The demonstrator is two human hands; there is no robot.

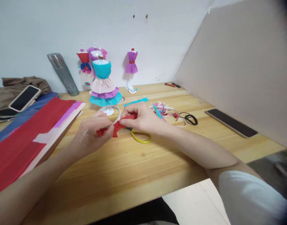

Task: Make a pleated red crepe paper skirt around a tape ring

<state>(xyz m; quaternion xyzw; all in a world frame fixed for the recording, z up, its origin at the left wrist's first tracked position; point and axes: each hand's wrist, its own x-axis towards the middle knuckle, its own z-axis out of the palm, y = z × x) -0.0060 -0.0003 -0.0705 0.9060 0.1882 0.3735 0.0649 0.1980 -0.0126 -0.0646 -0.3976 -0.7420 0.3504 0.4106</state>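
Note:
Both hands meet over the middle of the wooden table. A piece of red crepe paper stretches between them. My left hand is closed, pinching the red paper's left part together with a roll of tape, whose ring stands up behind the fingers. My right hand pinches the red paper's other end between thumb and fingers. Just beneath the right hand lie scissors with a yellow handle, their blades mostly hidden. Behind the hands stands a small dress form in a tiered turquoise, pink and purple paper dress.
Crepe paper sheets cover the left side, near a phone on brown cloth. A bottle leans at the wall. Paper scraps, a black hair tie and another phone lie right.

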